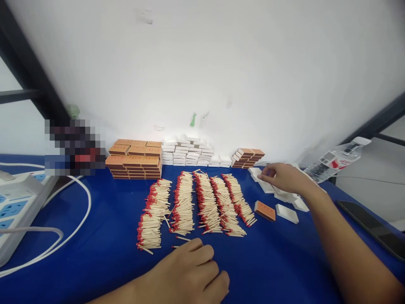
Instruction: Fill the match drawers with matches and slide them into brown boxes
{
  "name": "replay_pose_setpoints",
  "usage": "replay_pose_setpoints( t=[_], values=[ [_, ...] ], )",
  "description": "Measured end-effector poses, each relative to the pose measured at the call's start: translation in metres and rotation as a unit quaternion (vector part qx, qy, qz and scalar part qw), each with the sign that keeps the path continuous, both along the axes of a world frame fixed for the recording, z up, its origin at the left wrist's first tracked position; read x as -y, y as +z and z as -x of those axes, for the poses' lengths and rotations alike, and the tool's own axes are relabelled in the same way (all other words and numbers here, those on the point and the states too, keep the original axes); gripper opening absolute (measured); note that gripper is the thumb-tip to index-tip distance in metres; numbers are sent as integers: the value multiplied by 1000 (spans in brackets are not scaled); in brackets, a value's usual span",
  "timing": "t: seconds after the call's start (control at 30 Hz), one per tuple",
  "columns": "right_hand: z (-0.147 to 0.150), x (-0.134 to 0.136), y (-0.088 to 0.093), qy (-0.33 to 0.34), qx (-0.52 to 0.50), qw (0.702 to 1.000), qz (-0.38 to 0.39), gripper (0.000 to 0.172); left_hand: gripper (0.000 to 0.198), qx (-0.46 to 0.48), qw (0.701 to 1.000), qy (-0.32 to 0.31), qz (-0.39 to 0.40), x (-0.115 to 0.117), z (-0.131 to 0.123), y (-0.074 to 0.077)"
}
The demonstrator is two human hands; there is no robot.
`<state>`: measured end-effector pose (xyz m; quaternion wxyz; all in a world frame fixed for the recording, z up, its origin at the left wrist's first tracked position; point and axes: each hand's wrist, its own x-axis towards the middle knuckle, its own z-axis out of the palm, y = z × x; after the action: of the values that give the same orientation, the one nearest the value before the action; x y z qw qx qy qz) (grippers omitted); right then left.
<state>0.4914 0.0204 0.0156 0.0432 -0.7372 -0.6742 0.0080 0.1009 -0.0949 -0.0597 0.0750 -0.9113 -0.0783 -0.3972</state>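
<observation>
Clock centred on the middle match row: right hand (281, 176) is at 2 o'clock, over a loose spread of white trays (266, 187) on the blue worktop (278, 266). Its thumb and index finger are brought together at a tray edge; can't tell whether they actually pinch it. Left hand (196, 270) is at 6 o'clock, back up, fingers bent and side by side, tips hidden; can't tell if anything is under them. It's nearest the matches (207, 204), five rows, red heads mostly to 9 o'clock, couple of strays just beyond the knuckles. Orange matchbox (265, 211) and single white tray (287, 213) at 3, just apart. Tall orange stack (136, 160) at 10, white stack (190, 154) near 11, short orange stack (248, 157) at 1. Handling, my read: trays look like thin card, so very light, fairly stiff, easy to crush or skid on that smooth top. Take them by opposite side walls, light pressure. Matches are light too, roll and snap easily; hold by the bare wood.
</observation>
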Motion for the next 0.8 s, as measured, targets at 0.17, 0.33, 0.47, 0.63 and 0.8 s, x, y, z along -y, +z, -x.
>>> replay_pose_setpoints(
  t=[0.17, 0.33, 0.47, 0.63, 0.8],
  values=[
    [6, -14, -29, -44, 58, 997, 25, 29, 11, 11, 1000, 5, 0, 0, -1, 5],
    [15, -16, -33, -47, 91, 994, 22, 24, 10, 7, 1000, 0, -1, 0, 1, 1],
    [30, -15, -31, -4, 46, 999, 6, 29, 10, 3, 1000, 1, -2, 0, 1, 1],
    [37, -13, -30, 81, -75, 994, -10, 35, 11, 8, 1000, 0, 4, -1, 0, 1],
    [28, -10, -34, 129, -97, 987, -21, 18, 10, 5, 1000, 1, -3, -1, 0, -1]
  ],
)
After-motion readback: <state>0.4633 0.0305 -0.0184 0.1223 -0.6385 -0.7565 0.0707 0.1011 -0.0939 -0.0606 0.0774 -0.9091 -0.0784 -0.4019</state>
